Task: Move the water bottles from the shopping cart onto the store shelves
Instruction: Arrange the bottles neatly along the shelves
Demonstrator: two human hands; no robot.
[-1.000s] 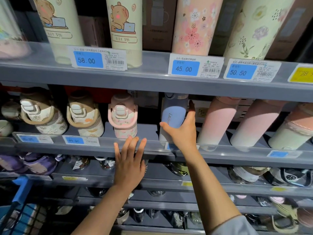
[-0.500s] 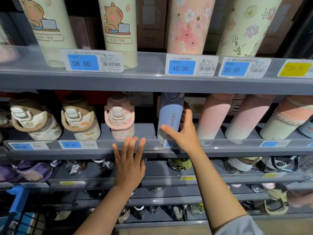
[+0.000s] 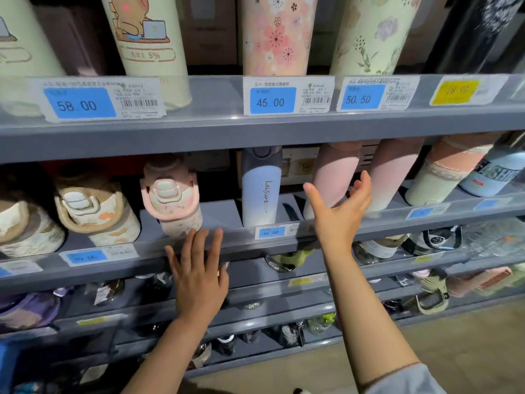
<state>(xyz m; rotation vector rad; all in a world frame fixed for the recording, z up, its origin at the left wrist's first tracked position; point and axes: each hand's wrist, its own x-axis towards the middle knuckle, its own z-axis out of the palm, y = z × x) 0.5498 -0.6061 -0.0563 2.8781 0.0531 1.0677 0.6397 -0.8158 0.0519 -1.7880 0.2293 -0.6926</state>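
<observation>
Standing upright on the middle shelf (image 3: 284, 243), just left of the right hand (image 3: 338, 220): the blue "Leisure" bottle (image 3: 260, 191). Not touching it. Right hand wide open, thumb out to the left, fingers spread and pointing up, holding nothing. Right behind those fingers: two pink bottles (image 3: 335, 174), leaning a bit. Looks like the let-go part of the step, with the blue bottle set down above its blue 45.00 price tag (image 3: 270, 232).

Left hand (image 3: 199, 277) flat and open too, fingers straight, pressed on the front edge of the same shelf. Just above its fingertips: a small pink bottle with a handle lid (image 3: 170, 197). Further left of that hand: two cream bottles with brown lids (image 3: 93, 209).

Up above both hands: tall cartoon and flower bottles on the top shelf, with 58.00, 45.00 and 50.50 tags.

Down low, far left of the left hand: a blue corner, maybe the shopping cart (image 3: 5, 362), too cut off to be sure. No cart bottles in sight.

Next move, by guess: turning down and left to the cart, grabbing one more bottle, then looking for an open gap on a shelf. Careful with the leaning pink ones close by.
</observation>
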